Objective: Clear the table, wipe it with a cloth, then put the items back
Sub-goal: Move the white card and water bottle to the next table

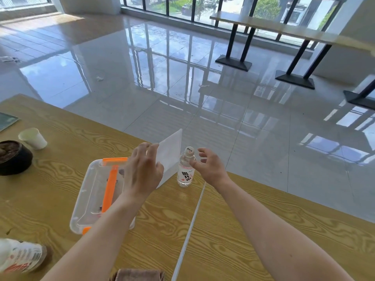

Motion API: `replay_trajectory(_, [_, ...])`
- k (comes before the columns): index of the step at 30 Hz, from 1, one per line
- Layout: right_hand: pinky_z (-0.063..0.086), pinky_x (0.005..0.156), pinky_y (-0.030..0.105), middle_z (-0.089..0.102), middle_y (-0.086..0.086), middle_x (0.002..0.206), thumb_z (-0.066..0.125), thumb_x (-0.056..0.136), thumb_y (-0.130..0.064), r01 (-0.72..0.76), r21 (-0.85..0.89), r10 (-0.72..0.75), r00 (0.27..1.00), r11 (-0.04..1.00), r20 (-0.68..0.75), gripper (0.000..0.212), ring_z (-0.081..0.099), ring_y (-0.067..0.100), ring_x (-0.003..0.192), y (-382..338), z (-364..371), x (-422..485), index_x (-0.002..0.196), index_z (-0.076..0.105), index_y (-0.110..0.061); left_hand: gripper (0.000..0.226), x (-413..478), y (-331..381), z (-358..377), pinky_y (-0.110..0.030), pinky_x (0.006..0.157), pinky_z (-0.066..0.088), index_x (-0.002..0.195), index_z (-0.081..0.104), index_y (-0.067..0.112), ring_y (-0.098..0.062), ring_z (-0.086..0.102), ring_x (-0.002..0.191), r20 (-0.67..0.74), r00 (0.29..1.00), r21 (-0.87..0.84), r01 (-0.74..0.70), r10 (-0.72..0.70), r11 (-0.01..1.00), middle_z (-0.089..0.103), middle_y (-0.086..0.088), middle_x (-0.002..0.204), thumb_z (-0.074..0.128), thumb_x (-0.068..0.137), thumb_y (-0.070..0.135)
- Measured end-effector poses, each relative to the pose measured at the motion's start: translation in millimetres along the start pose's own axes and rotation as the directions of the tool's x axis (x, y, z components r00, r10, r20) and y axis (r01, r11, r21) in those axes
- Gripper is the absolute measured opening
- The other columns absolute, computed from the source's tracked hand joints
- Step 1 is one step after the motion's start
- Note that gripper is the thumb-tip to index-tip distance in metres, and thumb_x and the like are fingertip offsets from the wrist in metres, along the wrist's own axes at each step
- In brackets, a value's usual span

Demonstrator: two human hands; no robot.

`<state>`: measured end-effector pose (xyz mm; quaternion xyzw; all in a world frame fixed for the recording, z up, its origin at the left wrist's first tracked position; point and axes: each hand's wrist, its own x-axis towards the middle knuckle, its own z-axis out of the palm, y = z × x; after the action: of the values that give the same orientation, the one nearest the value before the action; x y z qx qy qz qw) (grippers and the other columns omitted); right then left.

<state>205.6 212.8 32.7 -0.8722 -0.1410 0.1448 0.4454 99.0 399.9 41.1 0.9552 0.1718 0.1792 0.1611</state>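
Water bottle [185, 170] stands upright on the wooden counter [233, 230] near its far edge, long axis vertical, just left of the right hand [211, 169]. That hand is the nearer. Its fingers [200, 151] are half curled and spread beside the cap, thumb at the shoulder, not yet clasping. The left hand [142, 173] grips a tilted white panel [170, 153] just beside the bottle.

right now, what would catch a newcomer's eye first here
The left hand holds a white panel upright beside the clear box with orange clips. Just right of it, the right hand curls by the neck of a small water bottle without clearly gripping it.
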Motion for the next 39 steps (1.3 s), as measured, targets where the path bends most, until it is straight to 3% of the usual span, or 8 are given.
replay_trajectory(4, [0.050, 0.100, 0.040, 0.058, 0.007, 0.138, 0.074, 0.089, -0.037, 0.001, -0.024, -0.001, 1.000, 1.000, -0.019, 0.063, 0.058, 0.022, 0.121, 10, -14, -22, 0.143, 0.049, -0.016, 0.054, -22, 23, -6, -0.046, 0.072, 0.052, 0.129, 0.055, 0.012, -0.035, 0.059, 0.111, 0.020, 0.998, 0.079, -0.067, 0.066, 0.995, 0.058, -0.013, 0.126, 0.071, 0.077, 0.015])
replay_trajectory(9, [0.051, 0.098, 0.037, 0.061, 0.006, 0.135, 0.073, 0.089, -0.037, 0.011, -0.067, -0.015, 0.998, 0.998, -0.062, 0.061, 0.059, 0.020, 0.118, 31, -35, -60, 0.142, 0.050, -0.016, 0.058, -54, 56, -2, -0.049, 0.086, 0.050, 0.137, 0.049, 0.014, -0.033, 0.056, 0.116, 0.115, 0.988, 0.088, -0.109, 0.099, 0.990, 0.054, -0.013, 0.133, 0.067, 0.083, 0.023])
replay_trajectory(16, [0.049, 0.098, 0.034, 0.061, 0.004, 0.135, 0.072, 0.090, -0.037, -0.021, -0.201, -0.010, 0.988, 0.979, -0.153, 0.057, 0.059, 0.018, 0.121, 85, -76, -137, 0.140, 0.053, -0.019, 0.054, -102, 111, 19, -0.044, 0.083, 0.049, 0.135, 0.052, 0.014, -0.031, 0.060, 0.107, 0.192, 0.963, 0.084, -0.208, 0.189, 0.975, 0.058, -0.010, 0.127, 0.065, 0.084, 0.030])
replay_trajectory(22, [0.044, 0.102, 0.035, 0.058, 0.003, 0.140, 0.068, 0.092, -0.038, -0.128, -0.290, 0.067, 0.975, 0.948, -0.213, 0.058, 0.053, 0.020, 0.130, 134, -122, -198, 0.144, 0.050, -0.019, 0.055, -136, 176, 43, -0.043, 0.093, 0.047, 0.137, 0.050, 0.016, -0.029, 0.054, 0.124, 0.241, 0.924, 0.033, -0.312, 0.295, 0.950, 0.056, -0.010, 0.134, 0.063, 0.086, 0.033])
replay_trajectory(30, [0.044, 0.104, 0.034, 0.056, 0.005, 0.142, 0.065, 0.094, -0.039, -0.269, -0.331, 0.159, 0.932, 0.904, -0.325, 0.059, 0.052, 0.021, 0.130, 198, -190, -283, 0.145, 0.047, -0.018, 0.058, -187, 276, 81, -0.043, 0.100, 0.043, 0.143, 0.044, 0.018, -0.026, 0.047, 0.132, 0.328, 0.823, -0.061, -0.471, 0.463, 0.880, 0.051, -0.008, 0.142, 0.056, 0.090, 0.037])
replay_trajectory(39, [0.046, 0.103, 0.035, 0.056, 0.004, 0.141, 0.064, 0.094, -0.042, -0.459, -0.303, 0.313, 0.850, 0.835, -0.424, 0.059, 0.052, 0.022, 0.129, 278, -263, -379, 0.146, 0.047, -0.019, 0.056, -253, 381, 123, -0.040, 0.100, 0.043, 0.143, 0.041, 0.021, -0.023, 0.048, 0.128, 0.389, 0.673, -0.168, -0.619, 0.629, 0.767, 0.051, -0.005, 0.138, 0.052, 0.091, 0.038])
